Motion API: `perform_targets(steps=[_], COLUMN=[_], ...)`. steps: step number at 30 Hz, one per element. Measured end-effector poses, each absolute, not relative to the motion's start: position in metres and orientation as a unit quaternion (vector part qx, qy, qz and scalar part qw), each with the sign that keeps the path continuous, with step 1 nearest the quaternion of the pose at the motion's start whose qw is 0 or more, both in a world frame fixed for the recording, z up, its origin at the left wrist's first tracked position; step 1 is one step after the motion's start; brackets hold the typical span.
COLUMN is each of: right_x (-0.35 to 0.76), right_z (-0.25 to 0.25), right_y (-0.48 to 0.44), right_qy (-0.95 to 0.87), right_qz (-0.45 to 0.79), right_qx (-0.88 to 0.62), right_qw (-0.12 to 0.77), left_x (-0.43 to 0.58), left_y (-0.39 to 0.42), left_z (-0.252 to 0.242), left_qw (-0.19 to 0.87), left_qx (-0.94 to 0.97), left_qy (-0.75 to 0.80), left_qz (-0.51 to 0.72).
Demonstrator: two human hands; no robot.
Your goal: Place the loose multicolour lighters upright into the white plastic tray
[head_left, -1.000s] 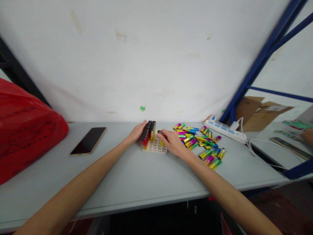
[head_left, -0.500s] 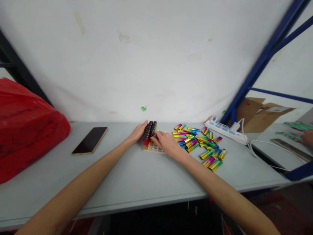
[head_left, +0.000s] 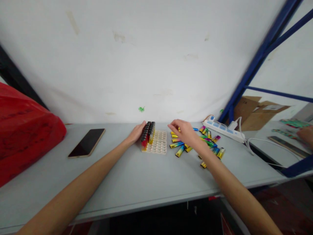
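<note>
A pale tray with round holes [head_left: 160,142] lies on the table. Its left part bears rows of upright black-topped tubes [head_left: 148,131] with red and yellow bodies. My left hand [head_left: 137,133] lies along the left side of these tubes, fingers stretched forward and partly hidden; no grip shows. Right of the tray, my right hand [head_left: 186,131] hovers over a loose heap of shiny multicoloured tubes [head_left: 180,150]. Its fingers are bent but apart, with nothing visible in them. Hand and forearm cover part of the heap.
A phone [head_left: 86,143] and a red plastic bag [head_left: 29,130] are on the left. To the right stand a white power strip [head_left: 223,130] with cables, a blue metal frame [head_left: 254,70] and a cardboard box [head_left: 262,114]. Another person's hand [head_left: 305,136] shows at the far right.
My right hand has left the tray and moved right, over the loose tubes. More of the tray's holes now show. My left hand stays beside the upright tubes.
</note>
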State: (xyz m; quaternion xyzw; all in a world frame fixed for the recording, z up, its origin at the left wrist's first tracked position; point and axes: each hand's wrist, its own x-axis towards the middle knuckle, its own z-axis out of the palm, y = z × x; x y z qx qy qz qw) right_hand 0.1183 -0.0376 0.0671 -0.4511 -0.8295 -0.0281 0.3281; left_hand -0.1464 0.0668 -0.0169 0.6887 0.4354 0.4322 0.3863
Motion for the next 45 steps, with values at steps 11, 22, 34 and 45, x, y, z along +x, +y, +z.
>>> perform_targets(steps=[11,22,34,45], right_x=[0.267,0.267,0.279,0.287], right_z=[0.017,0.026,0.024,0.038], right_y=[-0.061,-0.054,0.011,0.011], right_qy=[-0.828,-0.804,-0.808,-0.786], right_qz=[-0.012,-0.031,0.091,0.216], right_qx=[-0.535,-0.564,-0.574,-0.569], right_qw=[0.167,0.186,0.098,0.109], left_x=[-0.146,-0.147,-0.148,-0.148], left_y=[0.069,0.067,0.069,0.067], left_z=[-0.017,-0.016,-0.018,-0.016], left_qw=[0.394,0.387,0.397,0.392], left_qx=[0.676,0.676,0.674,0.678], left_qy=[0.458,0.47,0.454,0.451], left_qz=[0.423,0.416,0.425,0.428])
